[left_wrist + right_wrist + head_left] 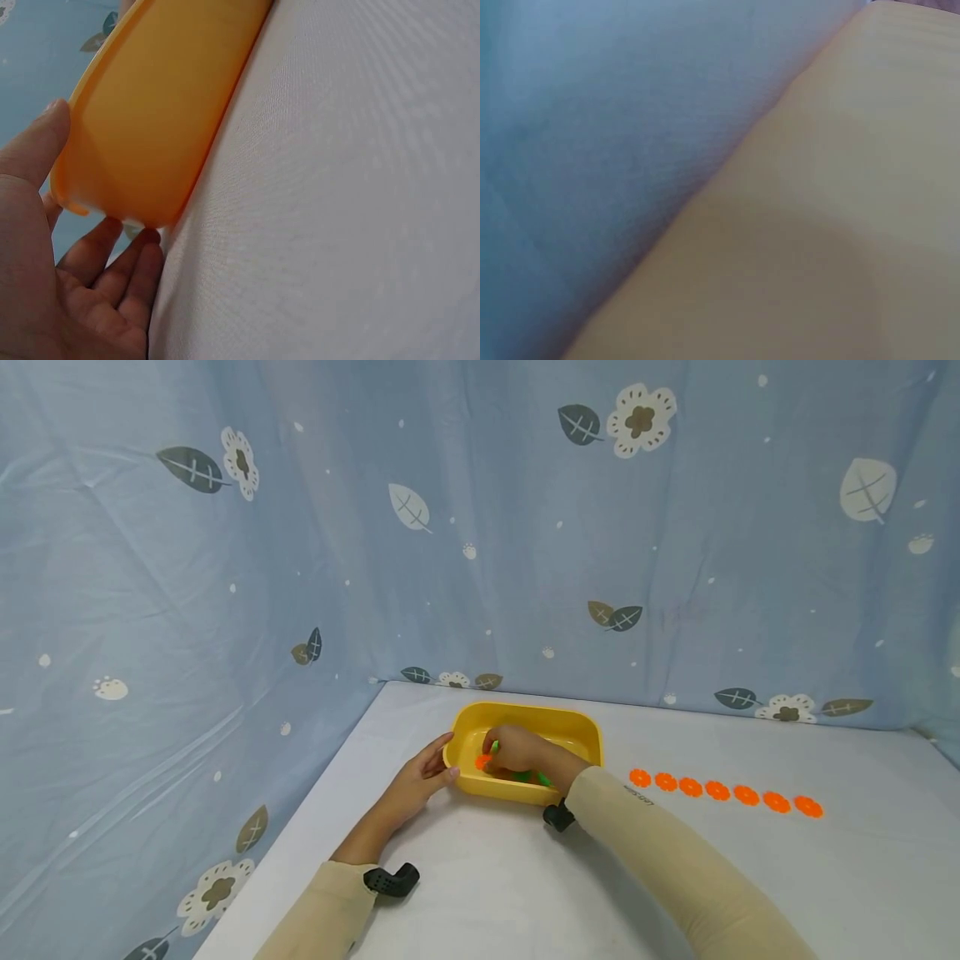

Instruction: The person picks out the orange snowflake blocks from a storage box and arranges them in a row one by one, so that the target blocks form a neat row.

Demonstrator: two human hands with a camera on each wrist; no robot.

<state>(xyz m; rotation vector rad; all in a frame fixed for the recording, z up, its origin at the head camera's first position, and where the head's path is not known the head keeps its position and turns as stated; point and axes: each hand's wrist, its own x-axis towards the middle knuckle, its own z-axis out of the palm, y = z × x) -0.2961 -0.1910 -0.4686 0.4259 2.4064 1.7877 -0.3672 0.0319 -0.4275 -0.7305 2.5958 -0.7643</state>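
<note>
A yellow plastic basin (577, 720) stands on the white table. At its left end my left hand (415, 787) grips it, thumb on the rim at the front corner and fingers bent against the end wall. The left wrist view shows the same hand (90, 255) against the basin's outer side (157, 112). My right hand (517, 749) reaches down inside the basin with bent fingers. By its fingertips are an orange flower-shaped piece (482, 762) and a bit of green; whether it pinches either cannot be told. Green pieces (522, 776) lie below the palm, partly hidden.
Several orange flower-shaped pieces (717, 791) lie in a row on the white tabletop (480, 885), right of the basin. A blue patterned curtain (510, 527) hangs behind and at the left. The right wrist view holds mostly a beige sleeve (802, 225) and blurred cloth.
</note>
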